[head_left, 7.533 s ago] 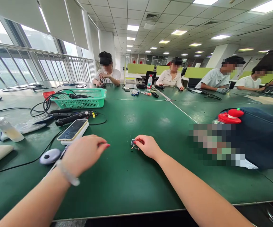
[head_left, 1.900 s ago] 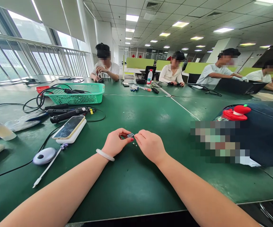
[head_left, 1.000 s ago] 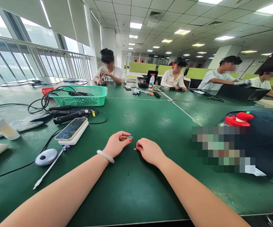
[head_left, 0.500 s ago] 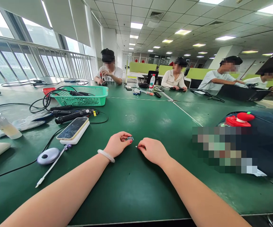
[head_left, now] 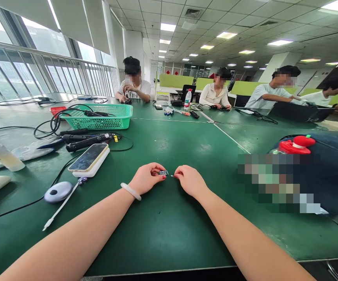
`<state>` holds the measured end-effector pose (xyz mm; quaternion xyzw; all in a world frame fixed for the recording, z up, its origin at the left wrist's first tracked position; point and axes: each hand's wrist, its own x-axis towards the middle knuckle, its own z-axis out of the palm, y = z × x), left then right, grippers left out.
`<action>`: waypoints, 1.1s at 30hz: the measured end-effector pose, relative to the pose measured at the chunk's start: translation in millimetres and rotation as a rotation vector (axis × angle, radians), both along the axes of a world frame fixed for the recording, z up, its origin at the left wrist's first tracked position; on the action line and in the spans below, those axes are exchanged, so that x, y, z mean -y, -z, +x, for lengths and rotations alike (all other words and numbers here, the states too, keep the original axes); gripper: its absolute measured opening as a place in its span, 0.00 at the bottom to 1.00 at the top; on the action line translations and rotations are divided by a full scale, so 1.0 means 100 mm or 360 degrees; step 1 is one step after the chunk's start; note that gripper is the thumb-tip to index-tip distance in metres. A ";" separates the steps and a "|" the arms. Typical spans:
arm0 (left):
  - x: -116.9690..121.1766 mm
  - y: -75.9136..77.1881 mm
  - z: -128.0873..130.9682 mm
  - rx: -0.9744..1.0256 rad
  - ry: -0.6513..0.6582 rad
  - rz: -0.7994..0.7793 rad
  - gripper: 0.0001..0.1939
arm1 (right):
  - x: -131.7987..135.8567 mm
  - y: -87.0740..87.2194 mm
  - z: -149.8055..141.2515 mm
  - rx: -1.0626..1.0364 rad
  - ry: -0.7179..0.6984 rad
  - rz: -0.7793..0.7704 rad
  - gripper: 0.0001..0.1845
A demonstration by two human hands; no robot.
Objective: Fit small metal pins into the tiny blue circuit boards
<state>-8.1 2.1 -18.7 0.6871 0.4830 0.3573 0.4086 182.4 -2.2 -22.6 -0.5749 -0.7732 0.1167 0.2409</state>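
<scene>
Pinching a small blue circuit board (head_left: 163, 173) between thumb and fingers of the left hand (head_left: 145, 178), over the green table (head_left: 157, 238). Pointing its free end to three o'clock, running its long axis roughly from nine to three, and hiding its nine-o'clock end under the fingers. Gripping a tiny pale piece (head_left: 172, 175) in the fingertips of the right hand (head_left: 190, 180), aiming its bare end at nine, just beside the board. Leaving a narrow gap between the hands.

Having a phone (head_left: 89, 157) lying on a white block (head_left: 100, 164) between nine and ten o'clock, a lilac disc (head_left: 58, 192) toward nine, and black tools (head_left: 88, 143) and a green basket (head_left: 110, 123) farther out near ten. Finding a dark bag (head_left: 333, 171) filling three o'clock, beside a red lid (head_left: 296, 145). Facing a bottle (head_left: 188, 99) near one o'clock and a co-worker (head_left: 134, 89) at eleven, both well apart from the hands.
</scene>
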 end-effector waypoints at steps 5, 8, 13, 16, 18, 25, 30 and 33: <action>0.02 -0.03 0.02 0.0003 0.0051 -0.0024 0.13 | 0.10 -0.11 -0.09 -0.0167 -0.0036 0.0216 0.09; 0.04 -0.05 0.04 -0.0001 0.0057 -0.0003 0.12 | 0.16 -0.11 -0.15 -0.0067 -0.0100 0.0311 0.09; 0.05 -0.06 0.04 -0.0047 0.0095 0.0042 0.12 | 0.17 -0.06 -0.18 0.0039 -0.0145 0.0360 0.09; 0.04 -0.05 0.03 -0.0069 0.0104 0.0043 0.13 | 0.16 -0.06 -0.18 0.0024 -0.0150 0.0347 0.09; 0.04 -0.04 0.03 -0.0057 0.0106 0.0036 0.13 | 0.17 -0.08 -0.18 -0.0011 -0.0157 0.0333 0.10; 0.02 -0.03 0.02 0.0067 0.0107 -0.0018 0.13 | 0.15 -0.12 -0.12 -0.0274 -0.0132 0.0221 0.10; 0.02 -0.06 0.03 0.0184 0.0062 -0.0073 0.14 | 0.12 -0.10 -0.10 -0.0235 -0.0119 0.0087 0.08; 0.02 -0.07 0.04 0.0295 0.0079 -0.0240 0.16 | 0.12 -0.07 -0.13 -0.0197 -0.0138 0.0104 0.07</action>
